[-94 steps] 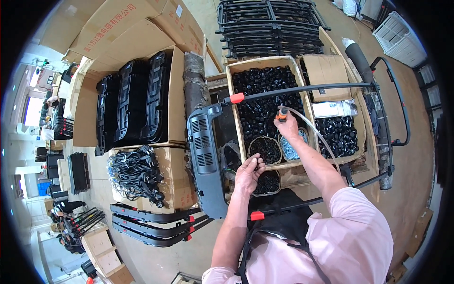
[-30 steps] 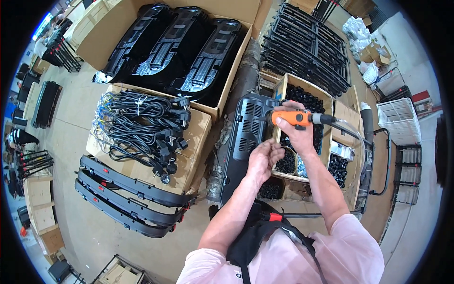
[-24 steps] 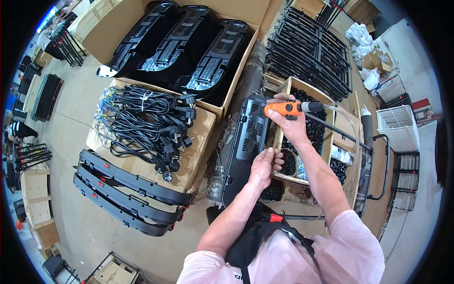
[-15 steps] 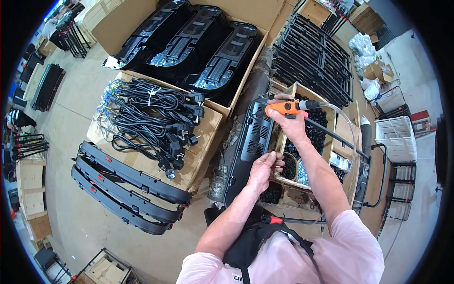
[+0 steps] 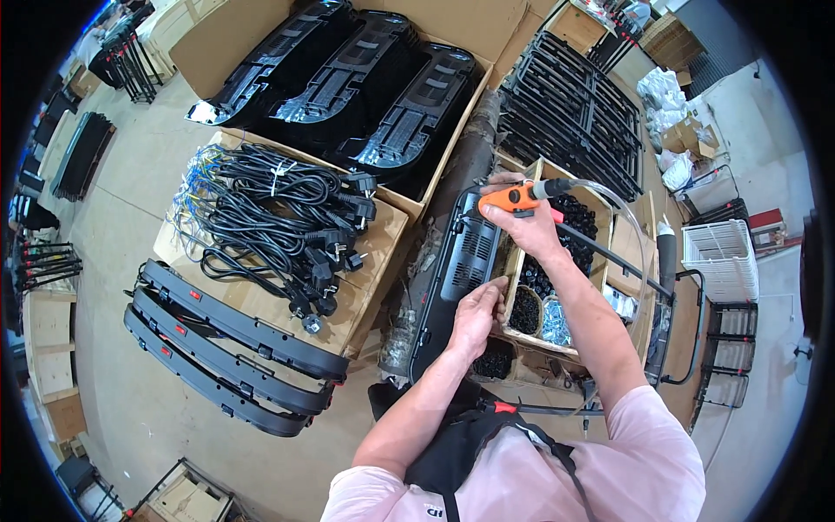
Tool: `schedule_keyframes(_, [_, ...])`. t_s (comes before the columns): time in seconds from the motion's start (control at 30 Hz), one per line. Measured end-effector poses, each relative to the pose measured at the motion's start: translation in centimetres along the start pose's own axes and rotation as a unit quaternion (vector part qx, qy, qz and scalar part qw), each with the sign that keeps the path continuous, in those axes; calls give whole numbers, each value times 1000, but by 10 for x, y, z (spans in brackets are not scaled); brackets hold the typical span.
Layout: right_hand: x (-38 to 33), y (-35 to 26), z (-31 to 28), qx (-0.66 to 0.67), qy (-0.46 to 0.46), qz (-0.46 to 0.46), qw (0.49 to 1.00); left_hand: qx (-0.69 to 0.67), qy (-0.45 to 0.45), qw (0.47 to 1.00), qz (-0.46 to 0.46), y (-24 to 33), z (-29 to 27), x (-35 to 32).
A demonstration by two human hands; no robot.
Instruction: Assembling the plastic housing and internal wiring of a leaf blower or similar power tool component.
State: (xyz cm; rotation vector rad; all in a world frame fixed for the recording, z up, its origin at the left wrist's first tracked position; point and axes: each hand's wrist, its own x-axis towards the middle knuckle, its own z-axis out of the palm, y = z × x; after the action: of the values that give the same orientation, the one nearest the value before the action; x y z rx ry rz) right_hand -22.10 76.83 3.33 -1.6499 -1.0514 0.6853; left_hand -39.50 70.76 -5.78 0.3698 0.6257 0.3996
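Far to my left, three long black bars point(image 5: 228, 346) lie side by side on the floor. Next to them a flat box point(image 5: 370, 261) carries a heap of black cables point(image 5: 278, 217) with plugs. Behind it, an open box holds three black panels point(image 5: 348, 83) in a row.

My left hand point(image 5: 477, 317) is curled, its fingers on the edge of the parts box point(image 5: 515, 261), just beside the black grille point(image 5: 461, 270) that stands on its long side against that box. I cannot tell whether it pinches anything small.

My right hand point(image 5: 522, 222) is clenched around the orange driver point(image 5: 509, 200), held over the grille's upper end; a clear hose point(image 5: 622, 209) runs off its rear to the right. In the parts box sit black pieces and a small round basket point(image 5: 524, 311). Behind lies a stack of black grids point(image 5: 570, 122); a white crate point(image 5: 718, 252) stands far right.
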Motion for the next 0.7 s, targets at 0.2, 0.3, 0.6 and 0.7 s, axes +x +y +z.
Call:
schedule_keyframes(0.2, [15, 1, 7, -19, -41, -14, 999, -14, 13, 1000, -3, 12, -7, 1])
schedule_keyframes(0.3, [17, 1, 7, -15, -46, 2, 999, -68, 25, 997, 3, 13, -14, 6])
schedule_keyframes(0.6, [15, 0, 6, -20, -46, 16, 999, -201, 68, 977, 19, 17, -10, 26])
schedule_keyframes(0.7, [-15, -2, 7, 14, -14, 28, 999, -236, 83, 968, 17, 18, -13, 36])
